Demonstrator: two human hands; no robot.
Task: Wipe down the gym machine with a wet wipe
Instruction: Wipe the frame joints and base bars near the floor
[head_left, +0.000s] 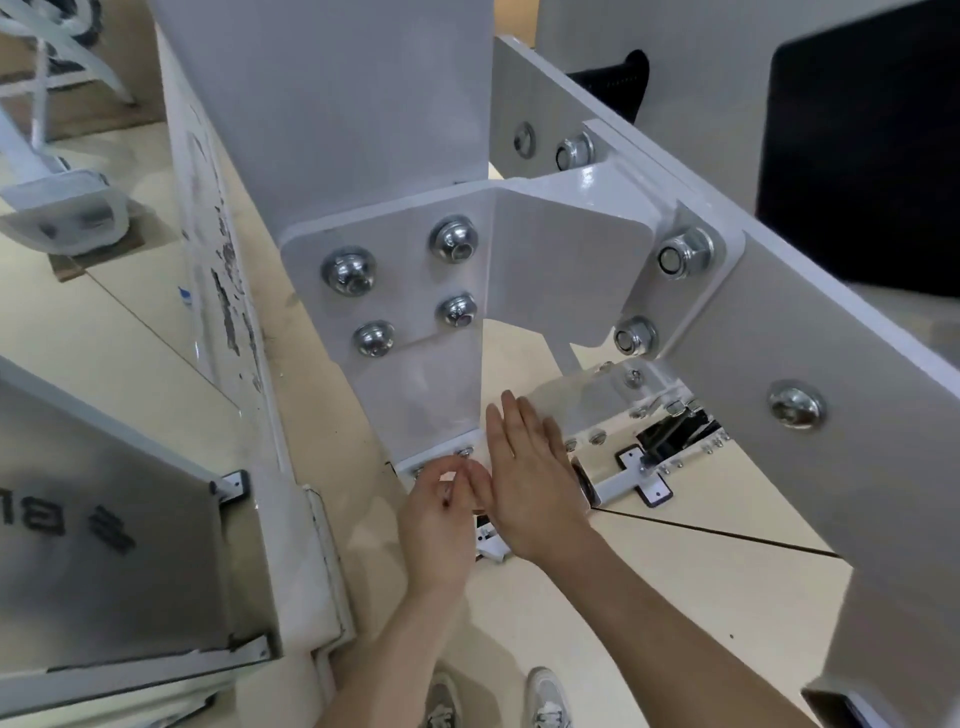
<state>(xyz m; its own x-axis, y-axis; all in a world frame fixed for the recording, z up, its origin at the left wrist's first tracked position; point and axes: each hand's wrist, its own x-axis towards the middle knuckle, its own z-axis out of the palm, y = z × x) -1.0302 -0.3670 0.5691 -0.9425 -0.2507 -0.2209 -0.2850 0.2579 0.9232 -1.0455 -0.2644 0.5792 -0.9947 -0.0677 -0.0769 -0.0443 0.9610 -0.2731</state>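
The left hand (441, 514) is curling its fingers at the foot of the white post (426, 400) of the gym machine (571, 249), right over the base plate (410, 466). Something pale is showing between the fingertips, but I cannot tell whether that is the wet wipe or the plate behind, so the wipe's place is not clear. The right hand (530, 483) is lying flat and released, fingers straight, just beside the post's lower edge, grasping nothing.

If the wipe is bunching small in that pinch, it is probably only dabbing the corner and missing the flat faces. The small bolts (465, 452) on the plate are sitting right by the knuckles, so a quick stroke is risking a scraped finger or a torn wipe. The bare right hand, if it is pressing on the metal, is risking fresh smears. Drips landing on the floor (675, 582) near the shoes (545, 696) could be making it slippery.
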